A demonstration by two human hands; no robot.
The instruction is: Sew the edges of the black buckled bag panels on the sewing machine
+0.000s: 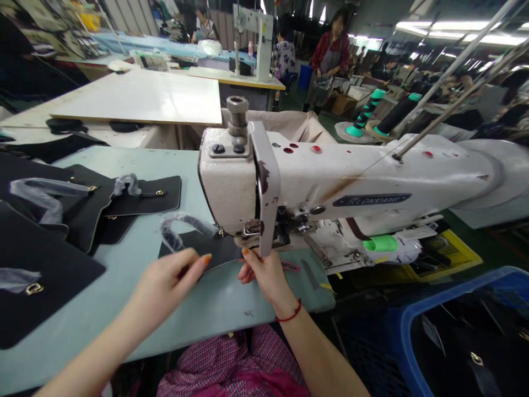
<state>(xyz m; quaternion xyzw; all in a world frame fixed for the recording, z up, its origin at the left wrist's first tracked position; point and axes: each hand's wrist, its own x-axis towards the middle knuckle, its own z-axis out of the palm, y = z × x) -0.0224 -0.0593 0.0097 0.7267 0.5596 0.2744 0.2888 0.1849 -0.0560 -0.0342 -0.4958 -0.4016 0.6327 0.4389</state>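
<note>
A black panel (225, 251) with a gold clasp and a plastic-wrapped strap (182, 220) lies partly under the head of a white sewing machine (231, 171). My left hand (171, 284) is closed at the panel's near left side, thumb pressed along the curled fingers; whatever it may grip is hidden. Just below the machine head, at the panel's right end, my right hand (266, 275) has its fingers curled and thumb raised. I cannot make out anything between them. Behind that hand lies a small pink tool (290, 266), partly covered.
Several black panels (144, 198) with wrapped straps overlap at the table's left. A blue basket (407, 336) holding black pieces stands at lower right, near a yellow tray (458, 248). Thread cones (366, 113) stand behind the machine. A person (330, 55) stands farther back.
</note>
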